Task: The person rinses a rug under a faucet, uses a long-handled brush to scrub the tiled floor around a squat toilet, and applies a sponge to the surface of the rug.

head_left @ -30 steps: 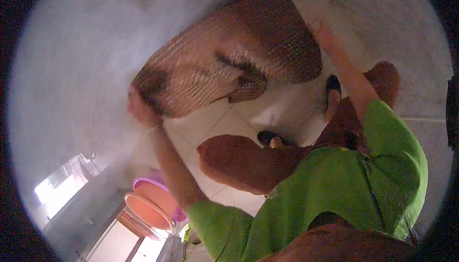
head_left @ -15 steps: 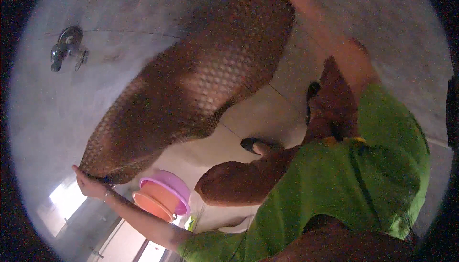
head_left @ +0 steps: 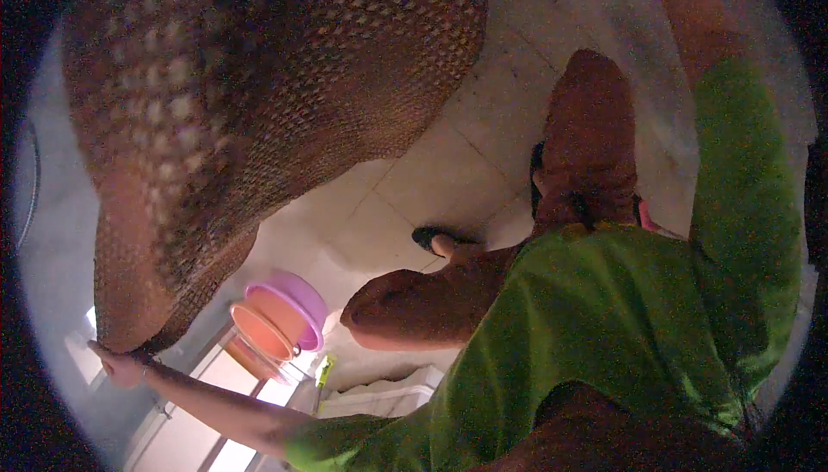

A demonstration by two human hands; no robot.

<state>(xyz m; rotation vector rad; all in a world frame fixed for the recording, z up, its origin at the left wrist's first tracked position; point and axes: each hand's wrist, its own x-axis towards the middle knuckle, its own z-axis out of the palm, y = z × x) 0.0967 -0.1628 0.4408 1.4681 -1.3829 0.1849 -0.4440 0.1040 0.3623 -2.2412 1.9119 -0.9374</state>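
A large brown cloth with a textured, open-looking weave (head_left: 259, 84) spreads across the upper left, held up in front of me. At its lower left corner, my left hand (head_left: 127, 368) is closed on the cloth's edge. My right arm (head_left: 703, 15) stretches up past the top edge on the right, so that hand and whatever it holds are out of the picture. The cloth's upper part also runs beyond the top edge. Some of the wall and floor is hidden behind it.
A purple basin (head_left: 312, 300) and an orange basin (head_left: 263, 331) stand together at the lower left. Close by are a bright green item (head_left: 324, 370) and a white ridged object (head_left: 384, 399). Under my dark-shod feet (head_left: 435, 239) lies a tiled floor (head_left: 345, 213).
The cloth has come nearer and fills more of the upper left, hiding the wall tap. My left hand has moved down and left with its corner; my right hand has left the picture.
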